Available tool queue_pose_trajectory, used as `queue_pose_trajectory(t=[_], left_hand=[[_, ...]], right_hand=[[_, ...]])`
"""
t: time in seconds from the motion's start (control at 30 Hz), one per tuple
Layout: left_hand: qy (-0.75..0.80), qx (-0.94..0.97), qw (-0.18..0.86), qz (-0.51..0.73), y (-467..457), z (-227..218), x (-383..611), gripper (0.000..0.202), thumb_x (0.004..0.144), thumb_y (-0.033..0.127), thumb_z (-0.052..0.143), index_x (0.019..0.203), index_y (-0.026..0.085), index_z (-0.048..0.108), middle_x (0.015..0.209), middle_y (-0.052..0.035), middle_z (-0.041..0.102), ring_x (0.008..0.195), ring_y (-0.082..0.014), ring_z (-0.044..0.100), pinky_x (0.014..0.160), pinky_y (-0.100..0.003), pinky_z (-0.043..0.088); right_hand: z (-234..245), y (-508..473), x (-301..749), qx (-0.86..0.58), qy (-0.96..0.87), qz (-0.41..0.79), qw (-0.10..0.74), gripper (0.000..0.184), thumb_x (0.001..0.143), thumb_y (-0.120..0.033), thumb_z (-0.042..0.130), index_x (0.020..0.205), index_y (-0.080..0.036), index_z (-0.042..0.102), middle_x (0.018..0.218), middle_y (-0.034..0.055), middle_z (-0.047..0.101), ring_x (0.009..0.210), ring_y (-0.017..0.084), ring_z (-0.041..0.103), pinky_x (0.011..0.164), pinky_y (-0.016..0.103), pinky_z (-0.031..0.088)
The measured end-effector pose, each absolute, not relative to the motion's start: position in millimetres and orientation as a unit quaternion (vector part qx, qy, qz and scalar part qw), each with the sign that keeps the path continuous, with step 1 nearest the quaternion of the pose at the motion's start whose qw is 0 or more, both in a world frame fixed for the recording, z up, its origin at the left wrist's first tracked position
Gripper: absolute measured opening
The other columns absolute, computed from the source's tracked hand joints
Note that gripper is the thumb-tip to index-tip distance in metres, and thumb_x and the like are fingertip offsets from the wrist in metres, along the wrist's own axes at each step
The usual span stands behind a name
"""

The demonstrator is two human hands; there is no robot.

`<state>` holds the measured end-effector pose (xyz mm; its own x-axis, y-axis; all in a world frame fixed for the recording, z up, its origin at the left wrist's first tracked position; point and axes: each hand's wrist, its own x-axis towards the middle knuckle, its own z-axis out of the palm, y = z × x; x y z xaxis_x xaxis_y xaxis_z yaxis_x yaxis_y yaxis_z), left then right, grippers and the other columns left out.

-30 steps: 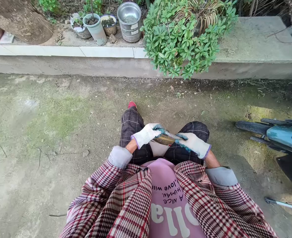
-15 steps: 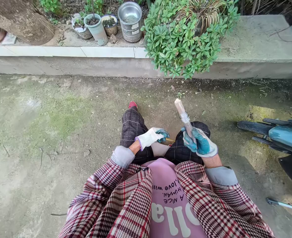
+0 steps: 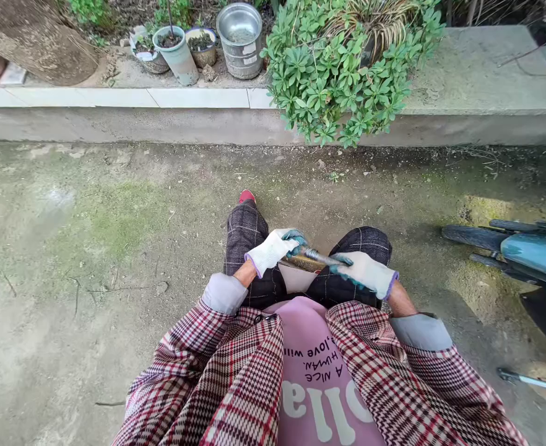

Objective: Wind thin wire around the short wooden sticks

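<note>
A short wooden stick (image 3: 317,255), with clear plastic wrapped around part of it, lies crosswise between my knees. My right hand (image 3: 364,272), in a white glove with a teal palm, is closed around its right end, knuckles up. At its left end are the curled fingers of my left hand (image 3: 275,249), in a matching glove; they appear closed on the stick, whose tip they hide. Just under the stick, a yellowish-brown strip (image 3: 303,264) shows between my thighs; I cannot make out what it is.
Ahead runs a low concrete ledge (image 3: 175,121) bearing small plant pots (image 3: 177,56), a metal pot (image 3: 240,40) and a leafy bush (image 3: 333,74) hanging over its edge. To the right stands a blue wheeled vehicle (image 3: 528,251). Mossy ground (image 3: 119,223) spreads left.
My right hand has turned over and moved left and inward, swinging the stick from pointing up and forward to lying across toward my left hand. My left hand has shifted slightly left and forward.
</note>
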<state>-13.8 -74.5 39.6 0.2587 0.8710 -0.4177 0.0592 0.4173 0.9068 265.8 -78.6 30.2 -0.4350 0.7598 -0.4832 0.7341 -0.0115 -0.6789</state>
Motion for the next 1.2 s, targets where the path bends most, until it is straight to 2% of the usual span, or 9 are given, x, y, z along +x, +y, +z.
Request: queue_pose_trajectory(t=[0.17,0.3,0.4,0.5,0.6,0.73,0.97,1.13,1.2], left_hand=[[0.498,0.437,0.690,0.291,-83,39,-1,0.017,0.080,0.021,0.063,0.090,0.011,0.074,0.072,0.0009,0.065,0.064,-0.0096,0.054,0.061,-0.021,0.043],[0.473,0.441,0.713,0.271,-86,26,8,0.014,0.080,0.024,0.068,0.087,0.013,0.072,0.073,-0.0004,0.067,0.063,-0.0105,0.056,0.065,-0.024,0.049],[0.462,0.460,0.708,0.272,-82,21,1,0.010,0.080,0.023,0.070,0.084,0.014,0.071,0.080,-0.0031,0.072,0.073,-0.0138,0.061,0.076,-0.028,0.054],[0.451,0.480,0.702,0.270,-76,25,-13,0.013,0.079,0.025,0.072,0.085,0.014,0.073,0.088,-0.0058,0.075,0.083,-0.0179,0.066,0.084,-0.030,0.054],[0.456,0.597,0.619,0.229,-74,31,-21,0.013,0.082,0.027,0.070,0.085,0.015,0.075,0.089,-0.0052,0.075,0.085,-0.0190,0.066,0.085,-0.029,0.051],[0.468,0.714,0.500,0.144,-77,31,-18,0.020,0.089,0.029,0.062,0.079,0.017,0.075,0.078,-0.0033,0.070,0.073,-0.0177,0.061,0.079,-0.029,0.049],[0.487,0.622,0.578,0.204,-81,23,-8,0.027,0.087,0.019,0.059,0.104,0.015,0.080,0.103,-0.0062,0.081,0.094,-0.0191,0.070,0.092,-0.028,0.053],[0.466,0.536,0.657,0.253,-77,27,-9,0.022,0.085,0.021,0.063,0.098,0.010,0.078,0.096,-0.0077,0.080,0.088,-0.0179,0.071,0.083,-0.027,0.056],[0.476,0.526,0.654,0.262,-74,28,-11,0.017,0.083,0.019,0.065,0.091,0.010,0.076,0.089,-0.0071,0.079,0.082,-0.0167,0.069,0.078,-0.026,0.055]], right_hand=[[31,-73,267,-0.601,-0.557,0.559,0.128,0.038,0.085,-0.058,0.063,0.089,-0.020,0.063,0.062,-0.0012,0.058,0.043,0.013,0.048,0.038,0.026,0.041],[46,-81,258,-0.505,-0.474,0.695,0.192,0.047,0.081,-0.065,0.071,0.082,-0.020,0.059,0.058,-0.0039,0.055,0.038,0.008,0.041,0.034,0.023,0.033],[52,-86,261,-0.426,-0.503,0.740,0.137,0.047,0.085,-0.064,0.070,0.083,-0.017,0.063,0.056,-0.0036,0.055,0.037,0.007,0.040,0.034,0.022,0.029],[51,-84,271,-0.375,-0.552,0.744,0.031,0.047,0.084,-0.062,0.070,0.088,-0.015,0.068,0.060,-0.0010,0.061,0.042,0.010,0.048,0.039,0.023,0.038],[48,-79,276,-0.374,-0.668,0.641,-0.049,0.033,0.084,-0.049,0.070,0.091,-0.018,0.076,0.076,0.0027,0.073,0.062,0.016,0.063,0.056,0.026,0.050],[42,-75,270,-0.432,-0.734,0.519,-0.070,0.013,0.081,-0.033,0.070,0.084,-0.022,0.077,0.078,0.0035,0.075,0.070,0.019,0.064,0.066,0.029,0.048],[32,-73,254,-0.602,-0.567,0.543,0.147,0.029,0.081,-0.050,0.069,0.086,-0.022,0.068,0.063,-0.0011,0.059,0.049,0.013,0.048,0.046,0.027,0.039],[43,-79,261,-0.489,-0.463,0.694,0.255,0.044,0.086,-0.060,0.066,0.101,-0.018,0.067,0.058,-0.0059,0.053,0.037,0.009,0.037,0.035,0.025,0.031],[49,-82,265,-0.428,-0.477,0.740,0.203,0.043,0.084,-0.057,0.070,0.096,-0.017,0.068,0.056,-0.0052,0.054,0.035,0.008,0.037,0.033,0.023,0.028]])
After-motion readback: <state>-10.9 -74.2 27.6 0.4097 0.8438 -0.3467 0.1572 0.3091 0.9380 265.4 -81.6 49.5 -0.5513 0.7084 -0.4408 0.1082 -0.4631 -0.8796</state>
